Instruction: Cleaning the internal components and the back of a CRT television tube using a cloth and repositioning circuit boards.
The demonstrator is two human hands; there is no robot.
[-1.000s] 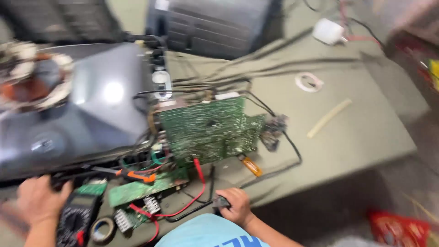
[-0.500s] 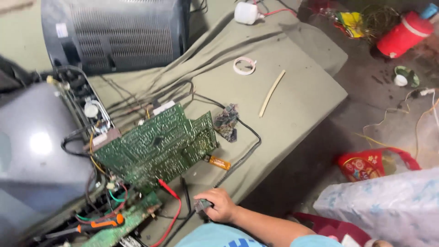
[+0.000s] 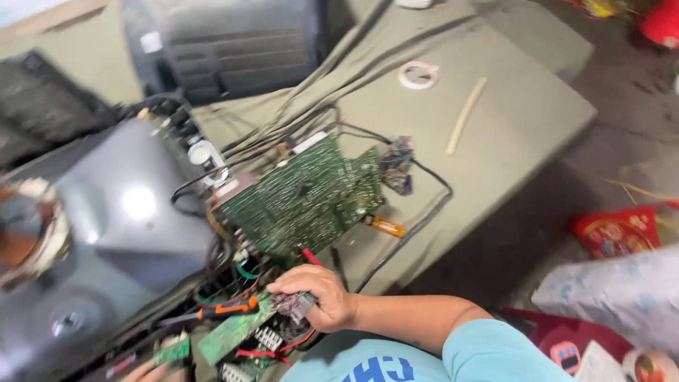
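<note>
At the bottom centre of the frame, the right hand (image 3: 320,297) is laid over a small dark component block (image 3: 296,305) at the end of a narrow green circuit board (image 3: 230,334); the fingers are curled and pressed onto it, so the block is pinched between thumb and fingertips. Only a sliver of the left hand (image 3: 138,372) is seen at the bottom edge, and whether its fingers are closed cannot be told.

Just above the right hand, a large green circuit board (image 3: 305,197) is propped tilted, its solder side up, against the grey picture tube (image 3: 120,233) at the left. Red wires (image 3: 311,258) and black cables (image 3: 417,219) are tangled around the wrist, and orange-handled pliers (image 3: 230,307) lie just beside the small board.

Several risks can be judged. The bare solder joints of the tilted board could be brushed by the knuckles if the hand is lifted carelessly. A snagged wire could drag the propped board off its lean onto the olive-covered worktop (image 3: 509,120). The small board could be flexed or its leads torn by too hard a pull.
</note>
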